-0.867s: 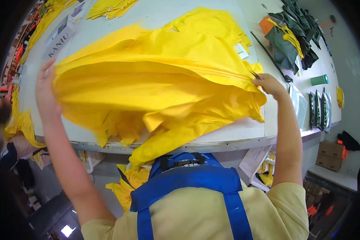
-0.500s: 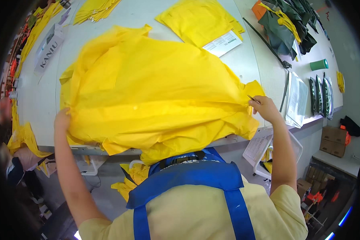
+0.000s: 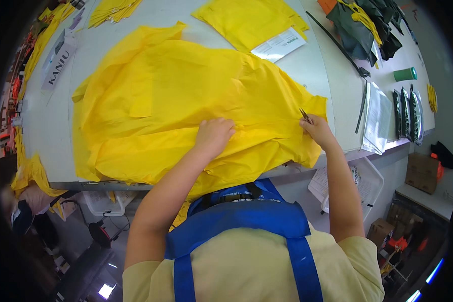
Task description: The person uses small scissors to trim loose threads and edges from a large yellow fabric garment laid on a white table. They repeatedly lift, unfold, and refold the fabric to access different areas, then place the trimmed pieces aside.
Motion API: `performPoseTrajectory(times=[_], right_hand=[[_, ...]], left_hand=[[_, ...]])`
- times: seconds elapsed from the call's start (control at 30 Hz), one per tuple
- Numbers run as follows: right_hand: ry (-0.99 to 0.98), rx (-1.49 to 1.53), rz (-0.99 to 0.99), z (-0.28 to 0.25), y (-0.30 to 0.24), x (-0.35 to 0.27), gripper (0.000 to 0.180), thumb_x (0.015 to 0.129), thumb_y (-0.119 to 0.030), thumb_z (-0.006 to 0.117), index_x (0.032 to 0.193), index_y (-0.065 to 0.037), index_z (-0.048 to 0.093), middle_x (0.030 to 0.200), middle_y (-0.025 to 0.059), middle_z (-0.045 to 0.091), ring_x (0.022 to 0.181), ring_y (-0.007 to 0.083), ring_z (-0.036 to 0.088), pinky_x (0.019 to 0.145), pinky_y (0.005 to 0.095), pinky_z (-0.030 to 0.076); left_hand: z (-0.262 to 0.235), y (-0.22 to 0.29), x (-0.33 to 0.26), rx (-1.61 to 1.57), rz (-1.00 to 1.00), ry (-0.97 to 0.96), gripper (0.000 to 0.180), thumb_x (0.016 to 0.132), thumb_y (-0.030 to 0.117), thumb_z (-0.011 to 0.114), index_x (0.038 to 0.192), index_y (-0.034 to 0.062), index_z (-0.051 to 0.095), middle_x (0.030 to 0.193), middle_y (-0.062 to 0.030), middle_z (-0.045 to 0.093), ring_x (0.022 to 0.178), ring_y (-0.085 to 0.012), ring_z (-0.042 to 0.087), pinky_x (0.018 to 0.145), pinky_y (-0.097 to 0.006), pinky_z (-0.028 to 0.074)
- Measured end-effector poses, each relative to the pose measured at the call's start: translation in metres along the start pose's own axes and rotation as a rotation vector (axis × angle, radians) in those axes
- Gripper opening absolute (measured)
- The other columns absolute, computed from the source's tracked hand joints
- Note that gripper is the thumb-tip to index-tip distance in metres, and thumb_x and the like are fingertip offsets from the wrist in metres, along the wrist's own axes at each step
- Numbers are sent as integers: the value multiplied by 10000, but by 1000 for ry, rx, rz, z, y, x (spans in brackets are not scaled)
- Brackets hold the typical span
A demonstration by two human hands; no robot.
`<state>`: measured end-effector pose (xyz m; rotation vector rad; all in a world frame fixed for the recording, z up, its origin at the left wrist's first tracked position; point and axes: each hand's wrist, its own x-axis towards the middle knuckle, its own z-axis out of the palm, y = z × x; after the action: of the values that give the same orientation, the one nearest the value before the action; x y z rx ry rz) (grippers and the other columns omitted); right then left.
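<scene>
A wide yellow garment (image 3: 181, 85) of thin, wrinkled fabric lies spread across the white table, with its near edge hanging over the front toward me. My left hand (image 3: 215, 135) is closed on a fold of it near the middle, fingertips pointing right. In my right hand (image 3: 317, 132), at the garment's right end, is a small pair of thread snips (image 3: 305, 116), their dark points turned up and left. That hand also rests against the fabric; whether it grips some cloth too is hidden.
Beyond the garment lie folded yellow pieces (image 3: 251, 25) with a printed sheet (image 3: 278, 45). To the right are dark garments (image 3: 355, 35), a green thread cone (image 3: 405, 74), clear plastic bags (image 3: 375, 118) and dark packets (image 3: 407, 113). A white box (image 3: 59, 59) stands left; a white basket (image 3: 370, 186) sits below.
My left hand has moved from the garment's left edge to its middle. My right hand has shifted slightly left with the snips, and the garment's near side lies differently.
</scene>
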<state>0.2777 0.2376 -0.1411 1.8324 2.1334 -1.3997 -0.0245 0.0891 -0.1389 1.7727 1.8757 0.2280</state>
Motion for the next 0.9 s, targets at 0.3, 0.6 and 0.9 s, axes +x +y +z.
performPoseTrajectory(times=[0.3,0.6,0.9], right_hand=[[279,-281,-29,17,-13,15,254,760,-287,648,832,-43,642,785,156,650,750,314,631,673,396,488],[198,-357,85,14,-13,27,258,756,-294,654,859,-58,639,855,150,656,821,323,626,712,415,488],[219,-404,-59,10,10,33,236,785,-255,638,893,-47,616,841,155,650,827,347,615,696,420,478]], left_hand=[[22,8,35,-199,-240,60,181,798,289,619,870,127,654,835,-77,666,827,-272,619,738,-432,442],[27,-8,64,-220,-316,-114,196,714,276,724,696,93,655,751,-80,665,694,-254,626,647,-360,489],[11,-20,53,-116,-244,-171,265,749,363,677,872,128,671,858,-91,668,812,-262,628,706,-404,472]])
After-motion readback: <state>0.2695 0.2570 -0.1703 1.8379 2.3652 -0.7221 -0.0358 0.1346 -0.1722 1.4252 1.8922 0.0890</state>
